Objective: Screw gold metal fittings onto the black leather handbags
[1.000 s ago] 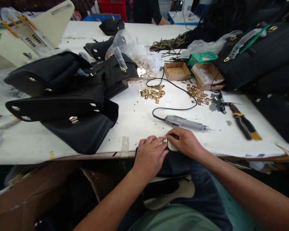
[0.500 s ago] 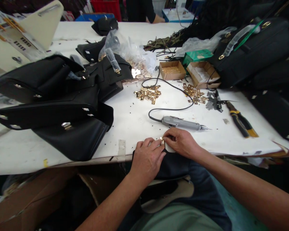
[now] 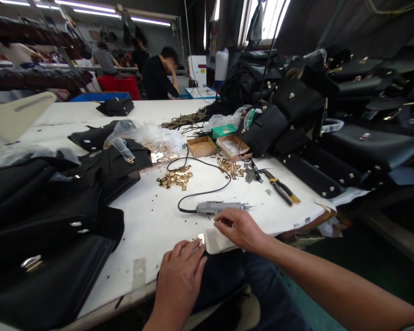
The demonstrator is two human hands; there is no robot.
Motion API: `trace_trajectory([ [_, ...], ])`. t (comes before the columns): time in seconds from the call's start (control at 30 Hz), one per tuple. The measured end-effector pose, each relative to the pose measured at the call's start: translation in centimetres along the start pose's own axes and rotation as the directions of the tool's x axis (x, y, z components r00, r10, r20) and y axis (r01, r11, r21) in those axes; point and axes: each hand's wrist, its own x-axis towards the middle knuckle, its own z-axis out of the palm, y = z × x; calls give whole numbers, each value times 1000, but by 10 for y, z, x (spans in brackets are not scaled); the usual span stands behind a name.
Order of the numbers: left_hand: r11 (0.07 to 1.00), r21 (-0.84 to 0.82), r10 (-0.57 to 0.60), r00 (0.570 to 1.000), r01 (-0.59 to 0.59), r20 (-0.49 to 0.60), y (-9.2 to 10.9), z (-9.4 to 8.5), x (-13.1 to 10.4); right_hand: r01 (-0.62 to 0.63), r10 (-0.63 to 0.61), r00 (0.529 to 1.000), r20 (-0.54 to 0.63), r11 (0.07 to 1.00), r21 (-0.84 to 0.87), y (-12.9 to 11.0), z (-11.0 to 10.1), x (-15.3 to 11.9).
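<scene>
1. Head view, and here's the left hand (image 3: pixel 181 276) at the front edge of the desk (image 3: pixel 158 225), fingertips resting on a shiny metal plate (image 3: pixel 201 239). Its grip is bunched close over the plate; whether the thumb pinches from below, I can't tell.

2. Over to the right hand (image 3: pixel 243 229): it hovers just above the desk edge, near the grey screwdriver (image 3: pixel 219 208), fingers curled inward. Something tiny could be hiding in that grip; can't tell.

3. The plate sits at the top edge of a black piece (image 3: pixel 224 271), which runs down towards the lap, just beside a pale patch (image 3: pixel 215 240) on the desk.

4. Handling call: the plate looks light, stiff and slick, easily scratched, so pinch it by the side edges. The black piece looks soft and bendy; best held flat, close by the metal.

5. Beyond the screwdriver lie a heap of gold fittings (image 3: pixel 175 178), a small open box (image 3: pixel 202 149) and, off to the right, the pliers (image 3: pixel 279 187). Black bags (image 3: pixel 55 280) fill the left side.
</scene>
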Motion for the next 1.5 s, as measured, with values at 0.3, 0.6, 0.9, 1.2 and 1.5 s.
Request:
trace_trajectory([
  [0.3, 1000, 3, -26, 1000, 26, -8, 6, -4, 1, -119, 130, 992, 5, 922, -368, 47, -85, 37],
  [0.6, 998, 3, -64, 998, 64, 10, 12, -12, 3, 168, 2, 953, 303, 828, -535, 21, -42, 56],
  [0.9, 998, -3, -68, 997, 68, 32, 10, -7, 2, -145, 238, 966, -105, 829, 541, 29, -104, 67],
  [1.2, 998, -9, -63, 998, 63, 14, 10, -5, 0, -59, 381, 799, -466, 820, 569, 48, -67, 83],
  [1.5, 998, -15, -57, 998, 57, -28, 8, 0, -1, 8, 358, 757, -547, 832, 555, 50, -52, 94],
])
